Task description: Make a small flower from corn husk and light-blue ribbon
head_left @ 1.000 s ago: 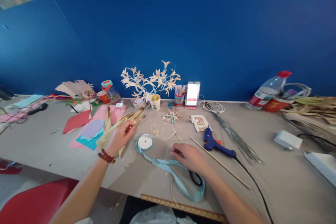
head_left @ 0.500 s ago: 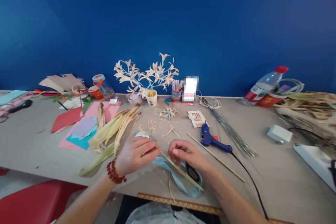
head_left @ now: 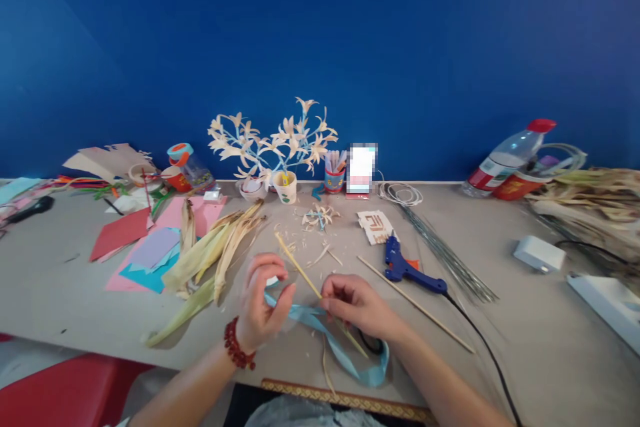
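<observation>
My right hand (head_left: 356, 303) pinches a thin, pale yellow strip of corn husk (head_left: 300, 268) between thumb and fingers. One end of the strip points up and left; the other runs below the hand toward the table edge. To its left, my left hand (head_left: 266, 295) is raised with curved fingers apart and nothing visible in them. A light blue ribbon (head_left: 333, 341) trails from its roll, mostly hidden behind my left hand, across the table below both hands. Scissors (head_left: 373, 341) with black handles lie partly covered by my right hand and the ribbon.
Corn husks (head_left: 205, 260) and coloured paper (head_left: 123, 233) lie at left. Husk flowers in a paper cup (head_left: 285, 188) stand at the back. At right are a blue glue gun (head_left: 407, 268), a wooden stick (head_left: 417, 303), wires (head_left: 447, 253) and a tilted bottle (head_left: 510, 157).
My left hand has come off the strip and turned upward with its fingers apart. My right hand now pinches the strip, whose upper end has swung into view.
</observation>
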Demonstrator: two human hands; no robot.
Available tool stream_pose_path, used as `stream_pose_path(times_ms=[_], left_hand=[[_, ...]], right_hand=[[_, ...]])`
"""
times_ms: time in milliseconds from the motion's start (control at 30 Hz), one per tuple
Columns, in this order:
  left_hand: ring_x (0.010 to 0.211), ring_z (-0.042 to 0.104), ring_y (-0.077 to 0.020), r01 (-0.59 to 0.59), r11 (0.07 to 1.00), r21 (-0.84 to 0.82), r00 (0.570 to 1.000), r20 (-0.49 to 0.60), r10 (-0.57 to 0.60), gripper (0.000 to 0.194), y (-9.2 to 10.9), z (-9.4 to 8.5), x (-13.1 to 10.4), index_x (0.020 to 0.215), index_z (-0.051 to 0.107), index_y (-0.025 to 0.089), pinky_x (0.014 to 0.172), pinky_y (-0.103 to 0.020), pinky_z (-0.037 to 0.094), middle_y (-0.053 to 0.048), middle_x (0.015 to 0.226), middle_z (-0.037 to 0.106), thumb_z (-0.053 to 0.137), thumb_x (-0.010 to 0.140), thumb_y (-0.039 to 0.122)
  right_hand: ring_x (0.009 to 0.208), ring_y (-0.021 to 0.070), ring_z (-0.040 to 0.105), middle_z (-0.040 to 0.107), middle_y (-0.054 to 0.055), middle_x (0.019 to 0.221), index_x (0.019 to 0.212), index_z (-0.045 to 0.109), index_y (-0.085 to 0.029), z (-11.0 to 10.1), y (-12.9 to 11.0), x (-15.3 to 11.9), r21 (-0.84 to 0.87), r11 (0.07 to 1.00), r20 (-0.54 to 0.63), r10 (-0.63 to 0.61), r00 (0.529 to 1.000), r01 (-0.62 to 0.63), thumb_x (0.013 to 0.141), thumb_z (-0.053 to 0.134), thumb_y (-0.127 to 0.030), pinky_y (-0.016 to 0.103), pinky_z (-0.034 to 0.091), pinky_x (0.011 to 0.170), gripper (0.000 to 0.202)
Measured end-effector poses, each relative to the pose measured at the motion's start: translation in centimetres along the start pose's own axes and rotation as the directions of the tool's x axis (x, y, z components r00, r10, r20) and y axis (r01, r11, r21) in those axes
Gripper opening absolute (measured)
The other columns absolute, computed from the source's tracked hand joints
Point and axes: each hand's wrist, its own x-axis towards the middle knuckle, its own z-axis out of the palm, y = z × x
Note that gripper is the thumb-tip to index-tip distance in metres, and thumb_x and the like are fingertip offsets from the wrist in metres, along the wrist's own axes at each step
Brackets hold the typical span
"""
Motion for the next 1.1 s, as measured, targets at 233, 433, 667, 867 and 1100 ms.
stream_pose_path(times_ms=[233,433,667,867,1100], left_hand=[[0.064,0.054,-0.0127,0.657,0.637,-0.405,0.744,0.484,-0.46,0.025,0.8,3.2,-1.4,0.079,0.059,0.016,0.059,-0.024,0.045,-0.002,0.072,0.057,0.058,0.086,0.04],[0.061,0.054,-0.013,0.664,0.636,-0.393,0.734,0.504,-0.455,0.029,0.7,0.9,-0.1,0.077,0.054,0.018,0.06,-0.025,0.044,0.0,0.067,0.057,0.048,0.091,0.042],[0.055,0.047,-0.0143,0.332,0.815,0.474,0.824,0.275,-0.495,0.037,-4.9,-5.6,3.8,0.063,0.047,0.02,0.055,-0.027,0.032,0.001,0.056,0.049,0.041,0.092,0.042],[0.067,0.059,-0.0168,0.262,0.74,0.619,0.819,0.263,-0.51,0.029,-9.4,-9.1,4.8,0.097,0.059,0.02,0.06,-0.026,0.039,-0.003,0.084,0.066,0.049,0.087,0.046],[0.073,0.059,-0.019,0.187,0.623,0.76,0.802,0.248,-0.544,0.027,-8.5,-15.1,1.5,0.079,0.061,0.02,0.066,-0.027,0.04,-0.004,0.076,0.063,0.044,0.089,0.038]], right_hand=[[0.051,0.0088,0.039,0.05,-0.004,0.059,0.069,0.051,-0.018,0.4,0.2,0.5,-0.161,0.986,-0.032,-0.06,0.998,0.054,0.085,0.061,-0.047,0.021,0.029,0.048,0.035],[0.053,0.0098,0.041,0.049,-0.004,0.059,0.069,0.054,-0.018,0.6,0.4,0.4,-0.221,0.974,-0.006,-0.051,0.999,0.048,0.088,0.057,-0.052,0.022,0.03,0.05,0.039],[0.053,0.011,0.045,0.055,-0.001,0.062,0.07,0.054,-0.019,0.4,0.7,0.8,-0.339,0.941,-0.039,-0.015,0.999,0.001,0.09,0.051,-0.053,0.022,0.033,0.049,0.04],[0.06,0.013,0.05,0.058,-0.001,0.064,0.072,0.056,-0.019,0.3,0.9,0.9,-0.459,0.887,-0.003,-0.046,0.999,0.04,0.094,0.049,-0.044,0.024,0.035,0.056,0.034],[0.058,0.0125,0.049,0.056,-0.002,0.064,0.074,0.056,-0.02,0.2,1.3,0.9,-0.485,0.874,0.003,-0.026,1.0,0.025,0.094,0.048,-0.045,0.023,0.034,0.054,0.033]])
